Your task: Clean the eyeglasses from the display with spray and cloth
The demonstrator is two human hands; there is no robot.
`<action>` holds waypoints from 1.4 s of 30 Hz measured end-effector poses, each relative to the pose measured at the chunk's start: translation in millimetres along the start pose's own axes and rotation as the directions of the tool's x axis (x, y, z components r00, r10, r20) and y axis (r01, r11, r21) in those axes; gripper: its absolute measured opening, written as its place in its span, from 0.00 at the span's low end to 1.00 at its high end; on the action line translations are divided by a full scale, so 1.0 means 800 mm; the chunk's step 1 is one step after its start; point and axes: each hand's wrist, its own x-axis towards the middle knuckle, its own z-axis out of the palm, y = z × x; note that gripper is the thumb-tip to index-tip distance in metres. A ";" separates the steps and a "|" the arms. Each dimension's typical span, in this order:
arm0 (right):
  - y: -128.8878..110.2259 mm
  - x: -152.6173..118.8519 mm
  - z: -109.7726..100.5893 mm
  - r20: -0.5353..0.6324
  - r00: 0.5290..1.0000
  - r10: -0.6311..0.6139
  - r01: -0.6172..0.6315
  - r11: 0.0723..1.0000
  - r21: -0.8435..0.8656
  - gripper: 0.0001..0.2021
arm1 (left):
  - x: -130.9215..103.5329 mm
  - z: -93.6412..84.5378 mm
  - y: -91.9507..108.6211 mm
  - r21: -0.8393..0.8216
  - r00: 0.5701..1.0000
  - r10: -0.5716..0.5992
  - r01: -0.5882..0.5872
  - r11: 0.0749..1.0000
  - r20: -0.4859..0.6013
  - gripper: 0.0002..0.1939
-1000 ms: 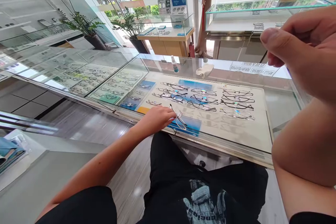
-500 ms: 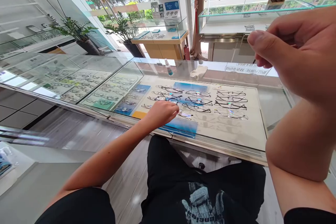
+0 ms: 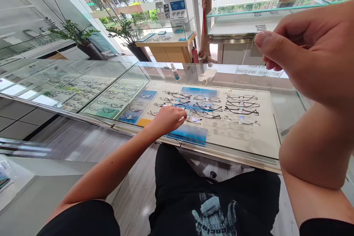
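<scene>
An eyewear shop is indicated: spectacles point(image 3: 241, 110) are laid in rows inside the glass table point(image 3: 246, 141); beyond the table, more are displayed in a showcase point(image 3: 166, 52).

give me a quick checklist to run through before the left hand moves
1. Left hand at the near glasses: ok, right beside or on them.
2. Left grip on those glasses: cannot tell, the hand hides it.
3. Near glasses fully visible: not ok, partly covered.
4. Right hand away from the glasses: ok, raised.
5. Bottle upright: ok.
6. Cloth apart from the bottle: ok.
</scene>
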 end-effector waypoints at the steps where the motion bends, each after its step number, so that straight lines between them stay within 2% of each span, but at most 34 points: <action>1: 0.000 0.001 0.001 0.010 1.000 -0.007 0.007 1.000 0.014 0.23 | -0.001 -0.004 -0.003 -0.029 1.000 0.006 -0.006 1.000 0.008 0.15; 3: 0.001 0.005 0.004 0.037 0.999 -0.039 0.037 0.998 0.058 0.21 | -0.003 -0.015 -0.015 -0.096 1.000 0.009 -0.011 0.995 -0.018 0.15; 5: 0.004 0.009 0.013 0.097 0.991 -0.092 0.082 0.991 0.102 0.19 | -0.002 -0.027 -0.038 -0.143 0.995 -0.019 0.005 0.990 -0.095 0.16; 7: 0.008 0.011 0.032 0.217 0.965 -0.145 0.122 0.986 0.116 0.16 | 0.002 -0.033 -0.066 -0.129 0.985 -0.053 0.032 0.991 -0.164 0.16; 9: 0.012 0.009 0.063 0.355 0.923 -0.151 0.122 0.987 0.102 0.14 | 0.008 -0.030 -0.094 -0.101 0.991 -0.040 0.027 0.995 -0.126 0.14; 11: 0.019 -0.001 0.104 0.483 0.866 -0.131 0.122 0.991 0.049 0.11 | 0.014 -0.021 -0.113 -0.108 0.997 -0.010 0.002 0.994 -0.074 0.13; 13: 0.027 -0.017 0.146 0.621 0.772 -0.134 0.166 0.986 0.006 0.08 | 0.021 -0.009 -0.123 -0.125 0.999 0.023 -0.027 0.992 -0.039 0.12; 15: 0.036 -0.038 0.180 0.710 0.698 -0.092 0.159 0.987 -0.029 0.09 | 0.027 0.001 -0.126 -0.144 0.999 0.049 -0.052 0.988 -0.022 0.11; 17: 0.046 -0.058 0.203 0.714 0.698 -0.054 0.113 0.993 -0.036 0.09 | 0.031 0.007 -0.128 -0.168 0.998 0.066 -0.068 0.983 -0.020 0.09; 19: 0.054 -0.073 0.217 0.675 0.737 -0.049 0.087 0.996 -0.023 0.11 | 0.034 0.010 -0.130 -0.194 0.997 0.073 -0.077 0.978 -0.027 0.09; 21: 0.059 -0.082 0.227 0.656 0.754 -0.045 0.086 0.996 -0.031 0.11 | 0.036 0.012 -0.134 -0.214 0.997 0.070 -0.075 0.974 -0.031 0.09; 24: 0.062 -0.087 0.238 0.673 0.740 -0.016 0.089 0.993 -0.074 0.09 | 0.040 0.014 -0.139 -0.224 0.998 0.054 -0.059 0.973 -0.026 0.09; 32: 0.058 -0.093 0.246 0.712 0.702 -0.024 0.114 0.990 -0.078 0.08 | 0.053 0.015 -0.142 -0.230 0.999 0.041 -0.048 0.972 -0.034 0.10; 42: 0.054 -0.087 0.261 0.673 0.739 0.037 0.115 0.977 -0.179 0.10 | 0.062 0.016 -0.142 -0.243 0.996 0.058 -0.073 0.967 -0.067 0.11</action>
